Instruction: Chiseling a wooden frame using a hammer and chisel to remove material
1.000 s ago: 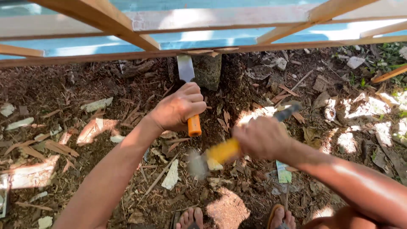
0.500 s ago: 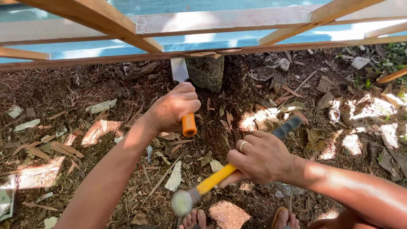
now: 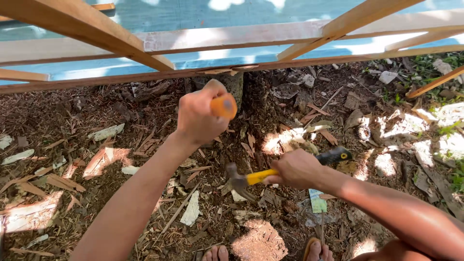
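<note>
Gripping chisel (image 3: 224, 106) above hammer (image 3: 256, 178), both hands.

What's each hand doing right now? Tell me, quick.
Left hand: closed around the orange-handled chisel.
Right hand: closed around the yellow-handled hammer.

The left hand (image 3: 199, 116) has tipped the chisel (image 3: 223, 106) up: a moment ago its orange handle pointed down toward the person with the flat blade showing above the fist, and now the handle's butt end faces the camera and the blade is hidden behind the hand. The right hand (image 3: 296, 168) has swung the hammer (image 3: 261, 177) up from its low drawn-back position near the feet; its head (image 3: 238, 182) now sits level, below the chisel and nearer to it.
</note>
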